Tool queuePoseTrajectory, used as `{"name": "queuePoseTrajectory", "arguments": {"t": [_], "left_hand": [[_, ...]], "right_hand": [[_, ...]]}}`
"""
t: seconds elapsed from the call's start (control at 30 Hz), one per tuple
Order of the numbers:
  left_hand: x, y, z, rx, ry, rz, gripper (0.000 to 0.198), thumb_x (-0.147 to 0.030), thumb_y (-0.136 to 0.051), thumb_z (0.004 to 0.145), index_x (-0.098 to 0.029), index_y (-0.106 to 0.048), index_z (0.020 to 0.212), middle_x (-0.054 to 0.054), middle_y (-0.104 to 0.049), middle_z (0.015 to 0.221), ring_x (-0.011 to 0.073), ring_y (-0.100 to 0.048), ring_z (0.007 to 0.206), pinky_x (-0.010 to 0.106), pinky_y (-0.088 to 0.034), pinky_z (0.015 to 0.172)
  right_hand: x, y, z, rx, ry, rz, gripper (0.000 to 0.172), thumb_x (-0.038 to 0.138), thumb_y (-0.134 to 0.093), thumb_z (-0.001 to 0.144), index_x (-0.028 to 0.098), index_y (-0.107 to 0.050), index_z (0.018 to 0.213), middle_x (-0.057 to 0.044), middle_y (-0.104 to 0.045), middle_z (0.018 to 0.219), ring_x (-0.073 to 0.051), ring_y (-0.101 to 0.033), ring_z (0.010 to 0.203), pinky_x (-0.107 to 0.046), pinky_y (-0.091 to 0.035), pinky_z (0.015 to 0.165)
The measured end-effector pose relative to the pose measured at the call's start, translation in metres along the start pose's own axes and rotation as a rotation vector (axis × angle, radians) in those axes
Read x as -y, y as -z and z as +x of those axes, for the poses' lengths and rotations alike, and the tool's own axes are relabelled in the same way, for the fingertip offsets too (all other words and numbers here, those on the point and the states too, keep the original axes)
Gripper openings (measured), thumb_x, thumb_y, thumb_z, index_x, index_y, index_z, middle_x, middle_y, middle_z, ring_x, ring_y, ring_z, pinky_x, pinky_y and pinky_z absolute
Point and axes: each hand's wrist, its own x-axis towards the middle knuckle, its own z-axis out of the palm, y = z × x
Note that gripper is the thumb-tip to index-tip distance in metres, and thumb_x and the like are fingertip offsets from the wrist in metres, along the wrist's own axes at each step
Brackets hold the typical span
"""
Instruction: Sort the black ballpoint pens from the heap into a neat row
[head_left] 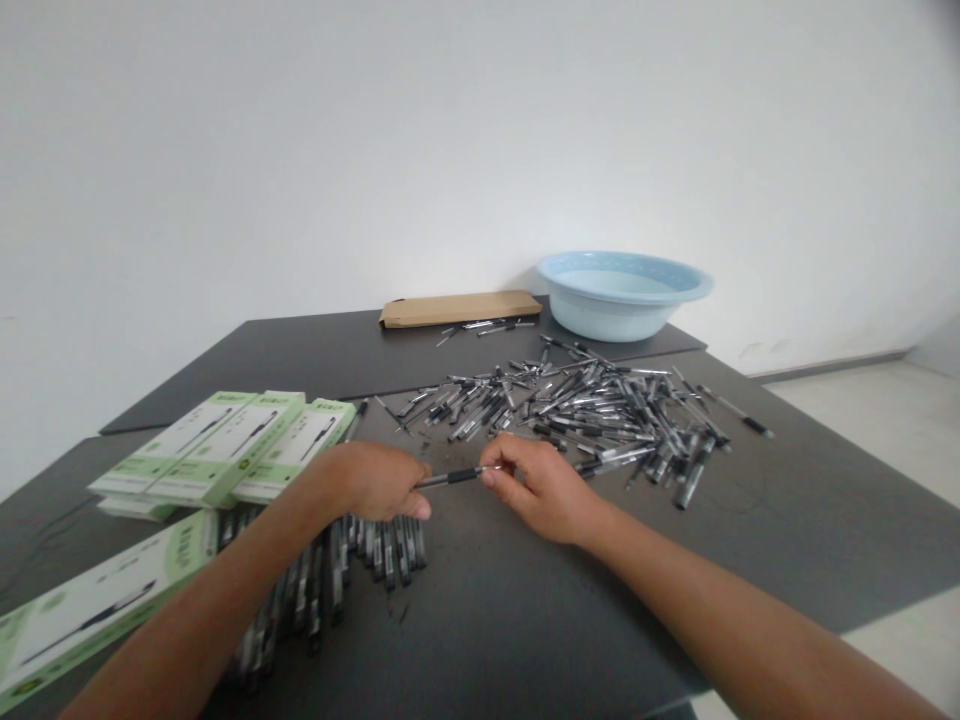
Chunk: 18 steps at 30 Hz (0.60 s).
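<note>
Noted one black-and-clear pen [450, 477] held level just above the tabletop [525, 610], near the middle of its near half. Found the left hand [371, 482] curled shut over the pen's left end, knuckles up, fingers folded under. Found the right hand [544, 492] pinching the other end between thumb and fingertips, remaining fingers loosely bent. Saw, under and just nearer than the left hand, a row of pens [382, 545] laid side by side, running toward the near left edge. Logged a loose pile of pens [600, 405] beyond the right hand, toward the far right edge, apart from both hands. Counted three green-and-white boxes [225, 445] side by side by the left edge, resting on another, and one more box [97, 600] at the near left corner. Made out a pen picture and green label patches on each lid; could not read any writing or brand. Recorded a pale blue basin [622, 295] and a flat brown packet [459, 308] along the far edge.
</note>
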Motion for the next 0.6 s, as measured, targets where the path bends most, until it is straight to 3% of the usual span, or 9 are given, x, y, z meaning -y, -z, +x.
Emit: {"name": "queuePoseTrajectory", "arguments": {"t": [0.1, 0.27, 0.6], "left_hand": [[0.0007, -0.0009, -0.0007, -0.016, -0.009, -0.027, 0.032, -0.034, -0.052, 0.090, -0.017, -0.070, 0.110, 0.011, -0.078, 0.088, 0.0290, -0.070, 0.080, 0.031, -0.046, 0.061], [0.0028, -0.0028, 0.0007, -0.029, -0.016, -0.057, 0.029, -0.034, -0.052, 0.090, -0.017, -0.070, 0.106, 0.010, -0.078, 0.084, 0.0277, -0.069, 0.076, 0.030, -0.046, 0.060], [0.0031, -0.0024, 0.0012, -0.020, -0.015, -0.032, 0.030, -0.034, -0.052, 0.090, -0.017, -0.070, 0.107, 0.010, -0.077, 0.083, 0.0280, -0.069, 0.076, 0.030, -0.045, 0.059]], "right_hand": [[-0.0001, 0.0006, -0.0009, 0.002, 0.004, 0.014, 0.005, 0.024, -0.057, 0.092, 0.020, -0.056, 0.095, 0.000, -0.062, 0.080, -0.015, -0.058, 0.073, -0.024, -0.042, 0.065], [0.0000, 0.0023, -0.0026, -0.007, 0.022, 0.032, 0.024, 0.021, -0.059, 0.089, 0.022, -0.050, 0.112, -0.002, -0.064, 0.086, -0.017, -0.062, 0.078, -0.028, -0.048, 0.071], [-0.0008, 0.0020, -0.0036, -0.002, 0.041, -0.054, 0.018, 0.015, -0.057, 0.086, 0.023, -0.048, 0.100, -0.002, -0.061, 0.086, -0.018, -0.060, 0.078, -0.029, -0.047, 0.074]]}}
